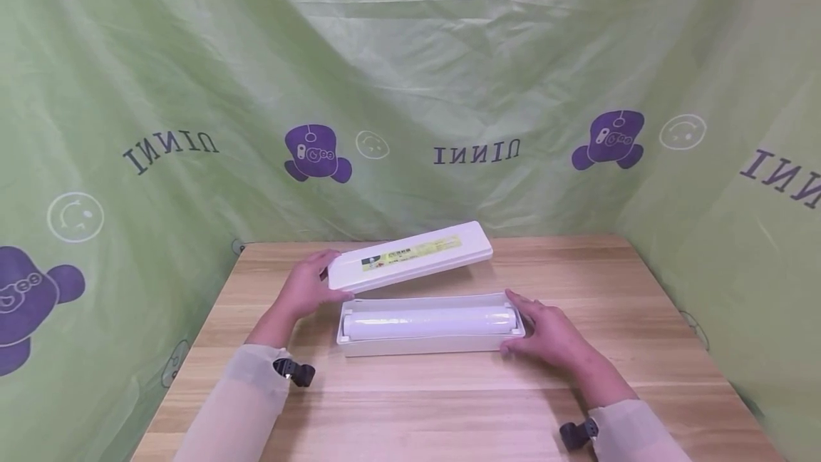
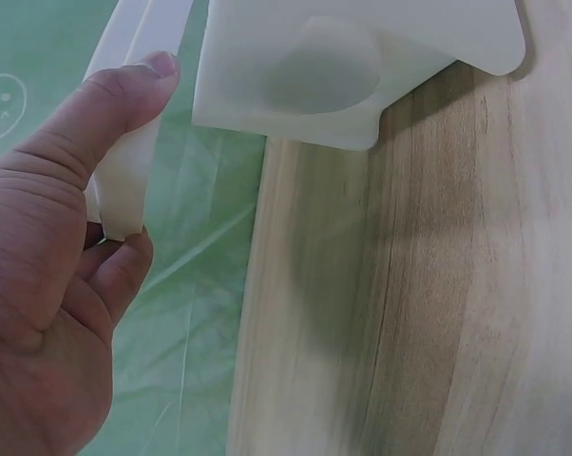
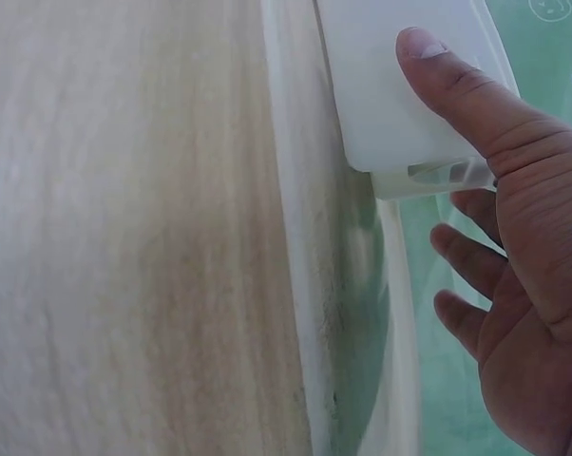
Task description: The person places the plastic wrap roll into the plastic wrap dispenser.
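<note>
A long white lid (image 1: 410,255) with a yellow-green label is raised and tilted, its right end higher and farther back. My left hand (image 1: 308,287) pinches its left end, thumb on the near edge and fingers behind, as the left wrist view shows. Just in front, an open white box (image 1: 423,345) sits on the table, holding a shiny white roll of plastic wrap (image 1: 430,321) lengthwise. My right hand (image 1: 550,334) grips the box's right end. In the right wrist view its thumb (image 3: 457,90) lies along the near wall, with a finger behind the far side.
The wooden table (image 1: 423,405) carries the box near its back half. A green printed cloth (image 1: 410,91) hangs behind and along both sides. Small black devices are strapped at the left wrist (image 1: 295,371) and right wrist (image 1: 577,435).
</note>
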{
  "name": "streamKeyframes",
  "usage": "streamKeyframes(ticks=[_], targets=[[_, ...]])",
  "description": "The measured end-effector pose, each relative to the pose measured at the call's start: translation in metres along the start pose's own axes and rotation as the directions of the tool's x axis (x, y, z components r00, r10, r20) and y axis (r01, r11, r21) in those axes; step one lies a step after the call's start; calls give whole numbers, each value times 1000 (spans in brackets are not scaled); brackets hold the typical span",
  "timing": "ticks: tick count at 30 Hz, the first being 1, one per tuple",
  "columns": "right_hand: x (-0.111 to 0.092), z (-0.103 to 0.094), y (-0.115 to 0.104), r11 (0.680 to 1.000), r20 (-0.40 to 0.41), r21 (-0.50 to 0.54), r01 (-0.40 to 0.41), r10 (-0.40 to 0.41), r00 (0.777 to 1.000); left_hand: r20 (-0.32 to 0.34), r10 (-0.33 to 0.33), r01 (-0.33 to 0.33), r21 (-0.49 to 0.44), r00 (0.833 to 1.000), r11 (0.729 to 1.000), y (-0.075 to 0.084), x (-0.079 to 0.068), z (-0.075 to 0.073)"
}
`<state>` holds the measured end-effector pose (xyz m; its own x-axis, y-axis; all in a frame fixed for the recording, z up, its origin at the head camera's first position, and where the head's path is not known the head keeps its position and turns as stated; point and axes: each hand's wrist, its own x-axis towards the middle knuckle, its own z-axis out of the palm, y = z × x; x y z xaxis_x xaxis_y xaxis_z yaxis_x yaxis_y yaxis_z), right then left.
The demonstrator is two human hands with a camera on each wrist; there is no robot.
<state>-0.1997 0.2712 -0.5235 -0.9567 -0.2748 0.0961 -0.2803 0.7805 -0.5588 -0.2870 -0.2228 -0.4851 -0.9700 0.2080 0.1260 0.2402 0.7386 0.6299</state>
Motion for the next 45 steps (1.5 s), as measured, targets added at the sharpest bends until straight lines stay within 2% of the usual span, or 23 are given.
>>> streamKeyframes(ticks=[13,22,28,33,45], targets=[[5,-9,-5,998,10,53,18,-18,1000,14,7,-7,11,1000,1000,3,-3,1],[24,-25,-19,996,-29,89,18,-16,999,15,33,-33,22,999,999,7,-5,0],[40,-28,-27,995,-54,102,5,1,999,20,26,-26,18,999,999,12,-7,-1],[54,-29,-28,996,-74,92,-10,17,997,38,44,-45,11,998,999,17,-8,-2],[71,-33,-28,992,-56,122,-30,38,998,62,65,-65,-5,996,998,21,-7,0]])
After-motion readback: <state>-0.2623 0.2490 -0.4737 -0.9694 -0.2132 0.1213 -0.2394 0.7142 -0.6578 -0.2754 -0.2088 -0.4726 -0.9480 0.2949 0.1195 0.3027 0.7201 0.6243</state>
